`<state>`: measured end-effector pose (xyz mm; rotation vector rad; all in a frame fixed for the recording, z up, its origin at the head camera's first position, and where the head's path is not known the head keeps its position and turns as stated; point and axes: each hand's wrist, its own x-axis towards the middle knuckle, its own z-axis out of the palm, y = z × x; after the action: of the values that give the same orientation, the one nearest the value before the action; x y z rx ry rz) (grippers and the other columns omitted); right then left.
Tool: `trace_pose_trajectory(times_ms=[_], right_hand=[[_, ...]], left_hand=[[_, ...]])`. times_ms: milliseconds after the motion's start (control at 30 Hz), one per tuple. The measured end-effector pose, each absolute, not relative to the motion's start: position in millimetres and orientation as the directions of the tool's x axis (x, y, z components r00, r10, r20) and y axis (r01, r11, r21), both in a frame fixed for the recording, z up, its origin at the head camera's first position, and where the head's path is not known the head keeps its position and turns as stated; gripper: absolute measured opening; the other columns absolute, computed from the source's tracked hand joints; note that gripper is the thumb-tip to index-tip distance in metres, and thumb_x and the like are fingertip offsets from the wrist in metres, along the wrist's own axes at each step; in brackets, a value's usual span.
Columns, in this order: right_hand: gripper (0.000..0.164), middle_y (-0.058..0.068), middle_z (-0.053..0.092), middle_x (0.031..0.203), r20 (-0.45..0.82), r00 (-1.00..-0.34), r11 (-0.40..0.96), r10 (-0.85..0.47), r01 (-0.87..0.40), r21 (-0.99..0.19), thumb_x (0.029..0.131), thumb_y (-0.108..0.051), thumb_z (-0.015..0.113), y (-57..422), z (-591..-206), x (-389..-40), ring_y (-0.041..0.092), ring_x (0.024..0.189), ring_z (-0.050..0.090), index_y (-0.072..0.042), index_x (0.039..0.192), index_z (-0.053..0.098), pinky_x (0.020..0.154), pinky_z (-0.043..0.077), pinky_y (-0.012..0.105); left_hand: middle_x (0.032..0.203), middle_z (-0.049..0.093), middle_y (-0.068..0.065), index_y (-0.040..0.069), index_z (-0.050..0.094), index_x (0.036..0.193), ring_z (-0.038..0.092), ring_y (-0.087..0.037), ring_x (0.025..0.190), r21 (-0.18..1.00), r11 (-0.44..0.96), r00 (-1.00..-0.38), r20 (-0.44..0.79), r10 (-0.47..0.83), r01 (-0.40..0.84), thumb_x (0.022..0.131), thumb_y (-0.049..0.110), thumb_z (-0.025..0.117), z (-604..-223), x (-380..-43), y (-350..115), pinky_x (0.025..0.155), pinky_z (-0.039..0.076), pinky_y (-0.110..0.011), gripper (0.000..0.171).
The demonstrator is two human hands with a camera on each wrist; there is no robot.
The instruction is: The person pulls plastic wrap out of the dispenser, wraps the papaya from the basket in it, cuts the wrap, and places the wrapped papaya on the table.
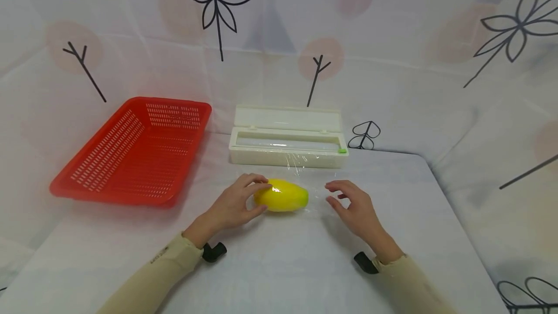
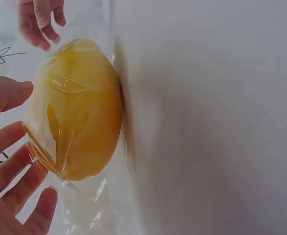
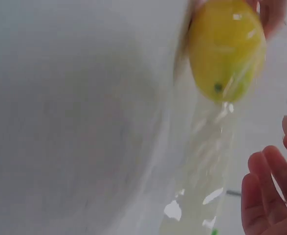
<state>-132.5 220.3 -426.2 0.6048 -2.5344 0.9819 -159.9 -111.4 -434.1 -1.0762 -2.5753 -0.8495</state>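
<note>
A yellow papaya-like fruit [image 1: 282, 196] with a green tip lies on its side on the table. Clear plastic wrap [image 2: 60, 137] covers it, creased at the end near the left hand. My left hand [image 1: 237, 201] is at the fruit's left end, its spread, slightly bent fingers touching the wrapped surface. Off the green tip, my right hand [image 1: 355, 209] is held apart from the fruit with loosely bent fingers, and nothing shows between them. Loose clear film [image 3: 202, 161] stretches beyond the tip in the right wrist view.
Behind the fruit stands a cream cling-film dispenser [image 1: 287, 157], lid raised, with a roll inside and a green slider [image 1: 342, 150] at its right end. A red perforated basket [image 1: 170, 156] sits at the left. A patterned cloth [image 1: 392, 105] hangs behind the white-covered table [image 1: 296, 270].
</note>
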Motion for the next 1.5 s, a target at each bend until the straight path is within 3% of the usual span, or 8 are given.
trace_pose_trajectory(times_ms=[167,367,600,833,1100,1300,1500], right_hand=[[0.042,0.003,0.065,0.123,0.473,-0.8,0.617,-0.37,-0.592,-0.519,0.081,-0.002,0.081,194.3,-428.0,-131.3,0.022,0.111,0.061,-0.006,0.121,0.067,0.082,0.057,0.039],[0.049,0.004,0.062,0.13,0.376,-0.844,0.659,-0.382,-0.534,-0.53,0.08,-0.005,0.083,178.7,-434.5,-134.1,0.024,0.121,0.057,-0.009,0.126,0.065,0.097,0.051,0.042],[0.052,0.003,0.06,0.13,0.318,-0.878,0.689,-0.358,-0.478,-0.545,0.081,-0.007,0.083,174.0,-435.4,-138.2,0.023,0.119,0.056,-0.012,0.128,0.063,0.097,0.051,0.042],[0.052,0.004,0.06,0.13,0.293,-0.884,0.684,-0.364,-0.467,-0.561,0.083,-0.01,0.082,174.3,-435.4,-144.4,0.025,0.116,0.056,-0.011,0.13,0.06,0.091,0.053,0.04],[0.052,0.003,0.058,0.133,0.232,-0.902,0.717,-0.364,-0.431,-0.549,0.084,-0.018,0.082,173.0,-432.9,-149.9,0.025,0.125,0.05,-0.012,0.131,0.06,0.105,0.044,0.046],[0.057,0.005,0.055,0.138,0.18,-0.916,0.735,-0.358,-0.396,-0.551,0.085,-0.022,0.081,170.5,-430.2,-154.2,0.027,0.128,0.048,-0.012,0.136,0.057,0.107,0.041,0.049],[0.063,0.008,0.054,0.139,0.156,-0.929,0.739,-0.336,-0.363,-0.567,0.085,-0.022,0.081,168.3,-430.5,-160.0,0.029,0.129,0.047,-0.01,0.14,0.052,0.108,0.039,0.052]], left_hand=[[0.133,0.051,0.002,0.015,0.065,0.127,0.05,-0.016,0.12,0.419,0.572,-0.71,0.407,0.575,0.705,0.084,0.025,0.08,-435.7,-160.5,-110.1,0.099,0.049,-0.034,0.047],[0.132,0.052,-0.001,0.014,0.065,0.126,0.049,-0.018,0.121,0.423,0.559,-0.701,0.422,0.575,0.713,0.083,0.021,0.081,-435.1,-160.3,-108.4,0.1,0.048,-0.034,0.047],[0.134,0.052,-0.003,0.01,0.06,0.129,0.048,-0.02,0.123,0.458,0.526,-0.698,0.446,0.561,0.716,0.079,0.019,0.085,-437.3,-163.7,-107.2,0.104,0.045,-0.036,0.057],[0.137,0.05,-0.004,0.005,0.059,0.131,0.046,-0.021,0.127,0.538,0.506,-0.734,0.407,0.544,0.674,0.079,0.021,0.087,-441.6,-169.9,-107.7,0.109,0.04,-0.035,0.061],[0.142,0.048,-0.001,0.012,0.055,0.14,0.043,-0.021,0.13,0.586,0.546,-0.789,0.313,0.528,0.598,0.077,0.03,0.088,-443.0,-175.1,-107.4,0.11,0.039,-0.039,0.073],[0.143,0.047,-0.004,0.01,0.049,0.143,0.046,-0.023,0.131,0.589,0.562,-0.804,0.307,0.509,0.581,0.075,0.022,0.09,-445.3,-181.7,-106.5,0.11,0.038,-0.042,0.08],[0.134,0.055,-0.004,0.01,0.052,0.136,0.054,-0.023,0.123,0.6,0.584,-0.834,0.327,0.444,0.547,0.076,0.014,0.088,-446.2,-189.8,-107.3,0.108,0.041,-0.043,0.07]])
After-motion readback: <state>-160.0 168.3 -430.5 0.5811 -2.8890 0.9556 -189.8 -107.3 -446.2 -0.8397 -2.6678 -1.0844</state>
